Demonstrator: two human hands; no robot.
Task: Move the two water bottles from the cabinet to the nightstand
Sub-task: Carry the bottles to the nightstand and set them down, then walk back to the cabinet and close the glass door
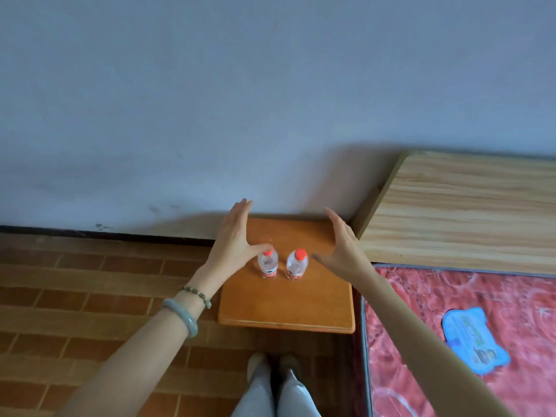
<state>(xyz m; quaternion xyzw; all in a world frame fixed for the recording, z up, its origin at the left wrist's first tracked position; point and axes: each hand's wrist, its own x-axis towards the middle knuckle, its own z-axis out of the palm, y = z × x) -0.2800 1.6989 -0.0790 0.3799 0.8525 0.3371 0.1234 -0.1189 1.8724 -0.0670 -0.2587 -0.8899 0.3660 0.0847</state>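
Head view. Two small clear plastic bottles stand upright, side by side but apart, on the nightstand (285, 308), a smooth orange-brown wooden top with rounded front corners. The left bottle (267, 264) and the right bottle (297, 264) each have a red cap and a red label band; both are transparent, and I cannot tell how full they are.

My left hand (236, 236) is spread flat, fingers straight and together, thumb out so that its tip overlaps the left bottle's cap; whether it touches I cannot tell. It grips nothing. My right hand (346, 249) is likewise spread, palm turned inward, thumb pointing at the right bottle with a gap between; nothing held.

Left wrist: a smooth pale green bangle (182, 316) and a beaded bracelet (197, 294).

Surroundings: brick-patterned floor (75, 296), pale wall (210, 100), light grained wooden headboard (463, 212), red patterned mattress (436, 296) just beside the nightstand.
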